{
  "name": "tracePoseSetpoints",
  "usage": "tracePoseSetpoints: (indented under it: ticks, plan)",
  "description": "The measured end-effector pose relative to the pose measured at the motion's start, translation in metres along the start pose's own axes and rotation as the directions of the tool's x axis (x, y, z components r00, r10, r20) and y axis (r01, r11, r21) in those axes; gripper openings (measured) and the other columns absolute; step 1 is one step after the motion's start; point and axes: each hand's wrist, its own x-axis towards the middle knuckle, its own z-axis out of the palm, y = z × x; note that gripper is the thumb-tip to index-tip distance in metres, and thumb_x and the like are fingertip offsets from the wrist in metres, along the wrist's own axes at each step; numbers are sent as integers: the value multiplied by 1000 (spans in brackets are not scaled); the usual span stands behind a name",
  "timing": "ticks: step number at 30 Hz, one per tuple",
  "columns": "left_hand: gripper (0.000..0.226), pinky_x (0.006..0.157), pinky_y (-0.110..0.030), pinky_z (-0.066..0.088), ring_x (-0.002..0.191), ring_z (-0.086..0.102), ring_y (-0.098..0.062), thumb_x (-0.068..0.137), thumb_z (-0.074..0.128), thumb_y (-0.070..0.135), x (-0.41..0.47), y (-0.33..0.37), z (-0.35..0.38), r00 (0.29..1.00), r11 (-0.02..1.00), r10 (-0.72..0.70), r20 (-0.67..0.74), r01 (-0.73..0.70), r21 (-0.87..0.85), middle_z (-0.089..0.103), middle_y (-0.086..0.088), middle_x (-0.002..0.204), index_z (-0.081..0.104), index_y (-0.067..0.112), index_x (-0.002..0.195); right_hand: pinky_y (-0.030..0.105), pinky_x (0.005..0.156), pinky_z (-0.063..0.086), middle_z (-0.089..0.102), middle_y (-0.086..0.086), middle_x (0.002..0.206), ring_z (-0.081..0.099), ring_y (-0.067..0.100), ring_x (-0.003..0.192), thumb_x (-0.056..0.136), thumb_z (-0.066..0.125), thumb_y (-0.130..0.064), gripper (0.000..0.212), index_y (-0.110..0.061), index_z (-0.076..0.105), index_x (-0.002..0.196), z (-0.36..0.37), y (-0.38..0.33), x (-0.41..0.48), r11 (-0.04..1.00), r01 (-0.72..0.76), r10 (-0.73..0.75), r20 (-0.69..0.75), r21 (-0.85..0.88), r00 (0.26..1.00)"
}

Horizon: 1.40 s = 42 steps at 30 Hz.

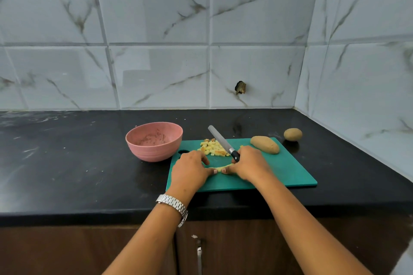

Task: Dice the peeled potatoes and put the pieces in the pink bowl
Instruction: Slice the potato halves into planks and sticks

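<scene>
Potato pieces [212, 148]: heaped on board [290, 174], just beyond the fingertips.
Left hand [190, 168]: fingers curled, thumb touching a thin strip.
Right hand [248, 164]: closed around knife [223, 144].
Bowl [154, 144]: beside left fingers.

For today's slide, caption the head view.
Both hands gather potato dice on the board; bowl waits.
</scene>
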Motion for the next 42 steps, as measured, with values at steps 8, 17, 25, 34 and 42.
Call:
tracePoseSetpoints:
  ticks: [8,17,25,34,42]
  plan:
    - [13,82,-26,46,96,61,-16,83,67,10,38,8,3,994,994,106,-22,-106,-33,69,0,97,67,17,95,34,70,47,65,5,101,62,26,92,81,78,-40,37,-15,60,103,13,-10,18,997,57,-51,-119,47,992]
    - [17,73,-24,45,78,56,-8,79,73,10,52,-5,1,970,965,202,-137,-221,-142,63,13,78,66,21,90,37,76,51,63,4,105,61,26,95,95,63,-26,19,-16,56,109,12,-7,30,989,119,-96,-228,90,969]
    - [15,65,-26,47,84,60,-10,79,74,33,52,1,5,989,989,145,33,-146,38,64,12,88,64,27,87,39,75,53,65,5,96,61,27,86,91,60,-17,11,-18,66,101,-21,32,39,976,27,57,-372,216,926]
    - [6,70,-28,48,89,60,-14,86,66,28,49,20,17,986,985,165,-11,-164,57,65,7,98,64,27,91,35,74,50,57,-4,104,56,22,99,80,80,-31,40,-24,59,113,-12,41,27,998,23,-5,-258,65,966]
    - [11,59,-19,37,77,54,-5,89,63,36,28,20,15,987,981,162,27,-158,-109,63,11,88,66,28,95,36,75,53,62,-5,97,60,17,88,85,71,-25,29,-26,60,111,-14,42,6,987,49,4,-328,152,945]
